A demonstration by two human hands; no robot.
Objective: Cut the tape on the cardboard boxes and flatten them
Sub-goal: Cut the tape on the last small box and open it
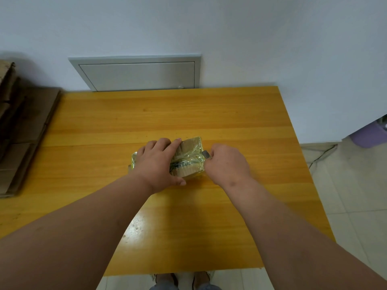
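A small cardboard box (191, 152) wrapped in glossy yellowish tape lies on the yellow wooden table (167, 114), at its middle. My left hand (160, 163) lies over the box's left part, fingers spread across the top and thumb down on the near side, holding it still. My right hand (227, 163) is at the box's right end, fingers curled round a cutter whose grey metal tip (206, 153) shows against the box's right edge. Most of the cutter is hidden inside the fist.
A stack of flattened brown cardboard (23, 130) lies at the table's left edge. A grey wall hatch (136, 74) sits behind the table. To the right, a purple bin (370, 132) and a cable (320, 153) are on the tiled floor.
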